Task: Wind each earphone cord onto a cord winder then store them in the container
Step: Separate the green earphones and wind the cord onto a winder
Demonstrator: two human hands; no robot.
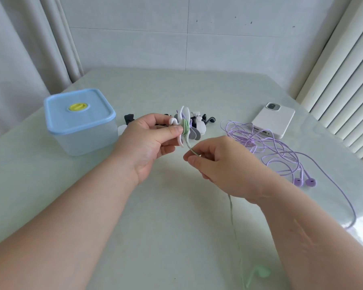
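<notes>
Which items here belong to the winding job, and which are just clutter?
Job:
- green cord, pinched by right hand
- cord winder, held in left hand
- purple earphones
- spare winders
- container, lid on

Lying about:
- white phone

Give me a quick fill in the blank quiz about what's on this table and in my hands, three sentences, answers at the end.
1. The left hand holds the cord winder while the right hand pinches a ____ cord.
2. The knob on top of the container is ____.
3. The purple earphones lie loose on the table beside a white ____.
Missing words: green; yellow; phone.
</notes>
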